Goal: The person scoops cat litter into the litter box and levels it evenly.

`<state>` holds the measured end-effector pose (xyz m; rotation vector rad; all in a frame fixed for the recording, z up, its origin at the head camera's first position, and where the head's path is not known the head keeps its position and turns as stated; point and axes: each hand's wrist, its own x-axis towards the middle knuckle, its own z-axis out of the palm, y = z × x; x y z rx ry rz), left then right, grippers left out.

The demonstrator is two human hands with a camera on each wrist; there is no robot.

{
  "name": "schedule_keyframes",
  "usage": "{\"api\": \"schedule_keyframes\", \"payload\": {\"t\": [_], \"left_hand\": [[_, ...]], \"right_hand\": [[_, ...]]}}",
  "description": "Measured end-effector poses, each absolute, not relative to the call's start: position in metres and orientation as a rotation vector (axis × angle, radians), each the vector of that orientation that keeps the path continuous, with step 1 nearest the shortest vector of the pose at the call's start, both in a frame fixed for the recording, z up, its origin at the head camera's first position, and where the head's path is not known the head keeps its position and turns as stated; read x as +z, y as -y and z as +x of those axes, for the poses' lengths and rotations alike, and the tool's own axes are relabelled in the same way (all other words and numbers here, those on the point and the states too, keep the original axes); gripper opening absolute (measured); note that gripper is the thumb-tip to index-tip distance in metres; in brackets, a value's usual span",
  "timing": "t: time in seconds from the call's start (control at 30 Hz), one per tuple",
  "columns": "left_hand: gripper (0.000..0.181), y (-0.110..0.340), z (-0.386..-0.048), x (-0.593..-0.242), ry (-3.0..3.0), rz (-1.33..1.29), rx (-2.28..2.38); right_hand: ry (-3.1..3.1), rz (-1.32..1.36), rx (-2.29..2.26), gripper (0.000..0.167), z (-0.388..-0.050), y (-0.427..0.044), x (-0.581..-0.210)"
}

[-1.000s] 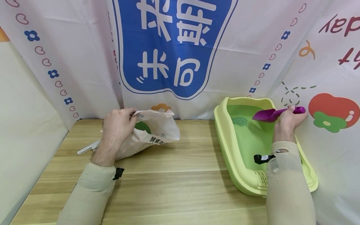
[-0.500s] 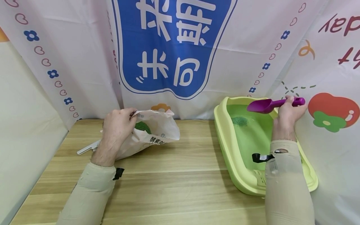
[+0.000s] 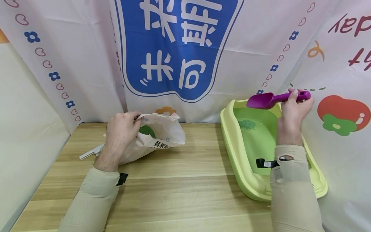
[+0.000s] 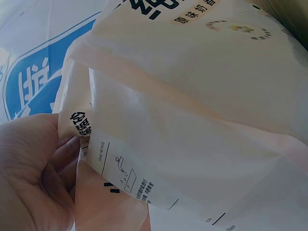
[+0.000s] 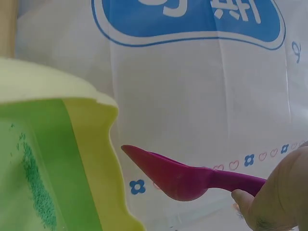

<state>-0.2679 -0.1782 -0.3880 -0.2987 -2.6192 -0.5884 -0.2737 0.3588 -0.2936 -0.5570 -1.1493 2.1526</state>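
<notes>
My left hand (image 3: 121,133) pinches the top edge of a white printed paper-like bag (image 3: 162,129), which lies on its side with its mouth open to the right. Green granules (image 3: 147,130) show inside it. My right hand (image 3: 294,112) grips the handle of a purple scoop (image 3: 262,100), raised above the far end of a light green litter box (image 3: 232,154). In the right wrist view, the scoop (image 5: 178,180) appears side-on, so its inside is hidden. A small patch of green granules (image 3: 247,124) lies on the box floor near the far left.
A light grey plastic piece (image 3: 91,152) pokes out from behind the left wrist, mostly hidden. The wooden table (image 3: 174,193) meets a printed cloth (image 3: 101,64) hanging along the back. Another stretch of cloth (image 3: 347,154) hangs close to the box's right side.
My right hand has lifted the purple scoop and brought it leftward, from inside the litter box to above its far rim. My left hand and the bag have stayed in place.
</notes>
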Motion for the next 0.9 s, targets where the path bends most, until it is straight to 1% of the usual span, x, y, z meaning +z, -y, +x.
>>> {"api": "schedule_keyframes", "payload": {"t": [0.2,0.57,0.77,0.9], "left_hand": [[0.019,0.178,-0.268,-0.388,2.62,-0.299,-0.588],[0.019,0.178,-0.268,-0.388,2.624,-0.3,-0.589],[0.02,0.177,-0.268,-0.388,2.635,-0.294,-0.582],[0.02,0.177,-0.268,-0.388,2.635,-0.298,-0.582]], "right_hand": [[1.227,-0.487,2.14,0.029,-0.268,-0.342,-0.286],[1.298,-0.43,2.134,0.021,-0.261,-0.314,-0.274],[1.317,-0.362,2.155,0.024,-0.258,-0.297,-0.272],[1.322,-0.309,2.164,0.023,-0.257,-0.283,-0.274]]}}
